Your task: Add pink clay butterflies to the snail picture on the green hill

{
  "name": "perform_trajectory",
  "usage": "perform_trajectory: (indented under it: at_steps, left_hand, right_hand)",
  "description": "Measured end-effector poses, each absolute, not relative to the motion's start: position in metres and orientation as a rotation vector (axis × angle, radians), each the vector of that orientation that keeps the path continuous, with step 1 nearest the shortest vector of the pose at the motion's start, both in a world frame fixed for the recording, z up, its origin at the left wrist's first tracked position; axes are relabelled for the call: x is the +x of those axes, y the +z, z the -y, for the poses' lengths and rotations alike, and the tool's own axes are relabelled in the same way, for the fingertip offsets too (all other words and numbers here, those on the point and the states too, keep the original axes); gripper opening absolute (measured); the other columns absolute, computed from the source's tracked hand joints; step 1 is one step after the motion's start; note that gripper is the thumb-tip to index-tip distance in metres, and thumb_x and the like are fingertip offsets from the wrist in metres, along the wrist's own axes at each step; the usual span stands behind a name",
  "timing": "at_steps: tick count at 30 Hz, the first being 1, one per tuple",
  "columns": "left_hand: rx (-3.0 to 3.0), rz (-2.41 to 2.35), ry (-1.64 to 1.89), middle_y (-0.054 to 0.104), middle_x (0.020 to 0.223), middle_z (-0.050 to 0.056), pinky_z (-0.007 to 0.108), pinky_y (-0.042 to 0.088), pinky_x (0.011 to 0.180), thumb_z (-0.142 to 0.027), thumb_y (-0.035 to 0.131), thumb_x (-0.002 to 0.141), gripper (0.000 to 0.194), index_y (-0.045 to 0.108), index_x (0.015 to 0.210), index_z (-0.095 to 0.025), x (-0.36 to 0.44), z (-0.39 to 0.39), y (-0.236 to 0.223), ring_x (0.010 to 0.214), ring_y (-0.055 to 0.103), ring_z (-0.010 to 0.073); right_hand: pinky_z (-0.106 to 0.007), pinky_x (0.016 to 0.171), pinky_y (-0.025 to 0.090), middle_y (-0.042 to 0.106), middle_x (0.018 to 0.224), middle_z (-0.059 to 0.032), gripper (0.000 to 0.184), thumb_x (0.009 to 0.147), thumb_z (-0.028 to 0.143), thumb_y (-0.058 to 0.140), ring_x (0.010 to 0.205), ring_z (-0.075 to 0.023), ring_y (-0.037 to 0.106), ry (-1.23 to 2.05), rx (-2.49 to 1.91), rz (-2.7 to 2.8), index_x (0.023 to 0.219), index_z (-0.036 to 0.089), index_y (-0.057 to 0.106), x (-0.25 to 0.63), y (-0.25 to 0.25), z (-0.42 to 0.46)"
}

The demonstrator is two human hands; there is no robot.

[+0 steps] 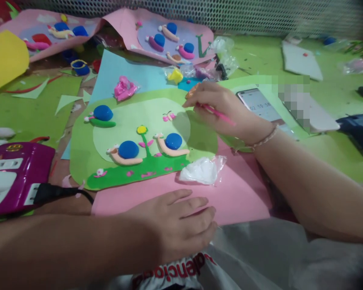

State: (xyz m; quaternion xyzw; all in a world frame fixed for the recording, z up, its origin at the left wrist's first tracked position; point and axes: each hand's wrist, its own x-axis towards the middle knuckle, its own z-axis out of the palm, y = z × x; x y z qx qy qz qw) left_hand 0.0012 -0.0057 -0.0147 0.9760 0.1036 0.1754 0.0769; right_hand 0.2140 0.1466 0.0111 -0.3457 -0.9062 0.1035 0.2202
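My right hand (222,102) is closed around a slim pink stick (224,117), a modelling tool by its look, above the right edge of a green paper picture (81,157). Its fingertips are by an orange wrapped lump (192,91); I cannot tell whether they touch it. On the picture are clay snails with blue shells (128,149), a yellow flower (142,129) and a small pink butterfly (169,117). Palm down, my left hand (181,221) lies with fingers stretched out over pink paper (242,193). A bag of white clay (199,171) sits on the picture's lower right edge.
Pink clay in wrap (124,88) and yellow clay (175,75) lie behind the picture. Finished-looking snail pictures (121,18) lean at the back. A phone (260,104) is beyond my right wrist. A purple power socket (40,157) with a black cable stands at left.
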Motion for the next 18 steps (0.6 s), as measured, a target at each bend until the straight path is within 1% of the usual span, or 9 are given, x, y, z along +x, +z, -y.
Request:
perform_trajectory:
  at_steps: [2, 5, 9, 11, 15, 18]
  left_hand:
    - [2.922, -0.312, 0.522, 0.059, 0.128, 0.002, 0.039, 0.036, 0.103, -0.018, 0.036, 0.096, 0.034, 0.061, 0.12, -0.018, 0.0014, 0.0061, -0.0149, 0.12, 0.047, 0.021]
    - [2.914, -0.322, 0.527, 0.058, 0.128, 0.002, 0.039, 0.036, 0.103, -0.018, 0.04, 0.095, 0.032, 0.061, 0.119, -0.018, 0.0017, 0.0069, -0.0153, 0.119, 0.048, 0.0212]
    - [2.92, -0.334, 0.522, 0.059, 0.129, 0.001, 0.038, 0.036, 0.104, -0.018, 0.04, 0.095, 0.033, 0.061, 0.119, -0.02, 0.0016, 0.0066, -0.0142, 0.119, 0.048, 0.0208]
    - [2.93, -0.322, 0.504, 0.058, 0.129, 0.001, 0.037, 0.036, 0.104, -0.017, 0.039, 0.095, 0.033, 0.061, 0.12, -0.02, 0.0014, 0.0058, -0.0132, 0.119, 0.049, 0.0201]
    - [2.944, -0.308, 0.503, 0.058, 0.129, 0.002, 0.038, 0.037, 0.103, -0.018, 0.041, 0.094, 0.032, 0.06, 0.12, -0.02, 0.0014, 0.0049, -0.0129, 0.119, 0.05, 0.0202]
    - [2.933, -0.316, 0.528, 0.059, 0.128, 0.002, 0.038, 0.036, 0.103, -0.017, 0.04, 0.094, 0.032, 0.06, 0.119, -0.019, 0.0016, 0.0053, -0.0143, 0.119, 0.049, 0.0206]
  right_hand:
    - [-0.038, 0.08, 0.048, 0.055, 0.091, -0.0117, 0.027, 0.089, 0.014, 0.039, 0.088, -0.0211, 0.054, 0.204, -0.906, 2.643, 0.094, 0.015, 0.066, 0.2146, 0.009, -0.1474]
    - [-0.038, 0.073, 0.047, 0.052, 0.085, -0.0099, 0.029, 0.09, 0.017, 0.039, 0.078, -0.0192, 0.051, 0.129, -0.881, 2.717, 0.087, 0.017, 0.068, 0.2177, 0.0092, -0.1475]
    - [-0.036, 0.073, 0.048, 0.052, 0.084, -0.0099, 0.033, 0.092, 0.019, 0.038, 0.073, -0.0169, 0.049, 0.099, -0.853, 2.826, 0.081, 0.015, 0.069, 0.2177, 0.012, -0.1457]
    - [-0.035, 0.073, 0.048, 0.053, 0.085, -0.011, 0.035, 0.092, 0.02, 0.037, 0.073, -0.0171, 0.049, 0.055, -0.855, 2.881, 0.082, 0.014, 0.069, 0.2156, 0.0121, -0.1448]
    - [-0.036, 0.075, 0.048, 0.053, 0.083, -0.0128, 0.039, 0.093, 0.017, 0.032, 0.076, -0.019, 0.049, -0.039, -0.881, 2.921, 0.098, 0.009, 0.07, 0.213, 0.0105, -0.1445]
    - [-0.035, 0.074, 0.047, 0.053, 0.082, -0.0122, 0.039, 0.094, 0.019, 0.033, 0.075, -0.0186, 0.048, -0.026, -0.858, 2.912, 0.094, 0.01, 0.071, 0.214, 0.0104, -0.1454]
